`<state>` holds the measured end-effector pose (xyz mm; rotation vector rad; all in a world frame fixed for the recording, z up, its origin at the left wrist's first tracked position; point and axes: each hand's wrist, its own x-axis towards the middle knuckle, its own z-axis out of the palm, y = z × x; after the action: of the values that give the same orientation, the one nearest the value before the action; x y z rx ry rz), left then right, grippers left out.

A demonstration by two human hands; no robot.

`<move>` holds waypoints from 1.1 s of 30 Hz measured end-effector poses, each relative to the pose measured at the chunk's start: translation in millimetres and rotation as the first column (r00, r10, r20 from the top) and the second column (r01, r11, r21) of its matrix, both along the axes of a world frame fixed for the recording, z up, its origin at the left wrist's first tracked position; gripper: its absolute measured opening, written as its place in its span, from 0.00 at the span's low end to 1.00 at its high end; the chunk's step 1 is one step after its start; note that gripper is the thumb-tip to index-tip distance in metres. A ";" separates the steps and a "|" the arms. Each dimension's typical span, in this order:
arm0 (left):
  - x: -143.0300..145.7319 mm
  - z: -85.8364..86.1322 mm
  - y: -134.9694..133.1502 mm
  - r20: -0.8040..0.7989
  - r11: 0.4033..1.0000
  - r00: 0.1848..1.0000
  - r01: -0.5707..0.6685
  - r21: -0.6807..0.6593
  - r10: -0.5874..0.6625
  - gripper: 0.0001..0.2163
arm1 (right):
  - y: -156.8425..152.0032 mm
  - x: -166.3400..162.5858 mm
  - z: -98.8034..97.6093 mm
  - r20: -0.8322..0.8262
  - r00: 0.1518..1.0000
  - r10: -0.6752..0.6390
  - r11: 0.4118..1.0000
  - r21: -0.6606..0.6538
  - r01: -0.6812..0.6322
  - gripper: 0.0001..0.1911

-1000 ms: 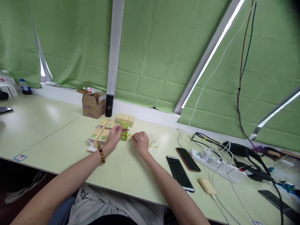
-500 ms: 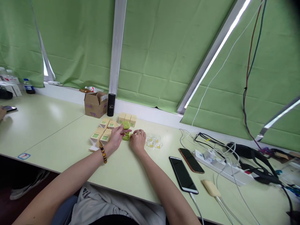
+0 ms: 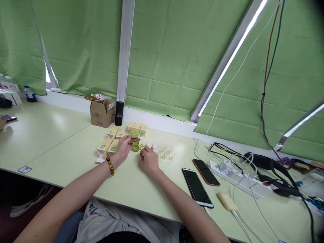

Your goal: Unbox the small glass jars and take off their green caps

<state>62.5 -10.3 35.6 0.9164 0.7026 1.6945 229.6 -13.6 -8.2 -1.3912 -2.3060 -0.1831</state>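
Note:
My left hand (image 3: 123, 148) grips a small green square case (image 3: 134, 134), its fingers partly stretched beneath it. Just below, more green square compartments (image 3: 135, 146) show near the tabletop; whether they join the case I cannot tell. My right hand (image 3: 149, 160) is low over the table with curled fingers, and anything in them is hidden. Tiny yellowish pieces (image 3: 142, 146) lie between the hands. Right of my right hand sit clear plastic holders (image 3: 165, 152) with yellow spots inside. Small cream boxes with green windows (image 3: 103, 147) stand beside my left hand.
Three cream boxes (image 3: 137, 128) stand behind the green case. A cardboard box (image 3: 102, 113) and black tumbler (image 3: 119, 113) are near the wall. Two phones (image 3: 197, 187), a beige charger (image 3: 227, 201), a power strip (image 3: 238, 179) and cables spread rightward. Another person's hand (image 3: 2, 122) is far left.
My right hand has drawn back slightly down and away from the green case, uncovering the tiny yellowish pieces. My left hand still holds the case in nearly the same place.

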 end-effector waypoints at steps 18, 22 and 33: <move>-50.4 28.1 15.5 -0.639 0.975 0.737 -0.167 0.146 0.222 0.12 | -34.5 2.7 9.5 0.040 0.994 0.102 0.972 -0.219 -0.091 0.08; -61.4 24.9 20.2 -0.783 0.913 0.472 -0.254 0.320 0.406 0.09 | -33.4 3.3 9.4 0.016 0.994 0.107 0.969 -0.228 -0.100 0.08; -47.1 -1.7 18.7 -0.876 0.872 -0.009 -0.095 0.480 0.481 0.17 | -33.1 3.2 10.1 0.015 0.994 0.105 0.968 -0.228 -0.099 0.09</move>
<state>15.4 8.4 33.9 2.4413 1.7239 1.2205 232.8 -46.8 2.0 -1.3778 -2.4774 0.0980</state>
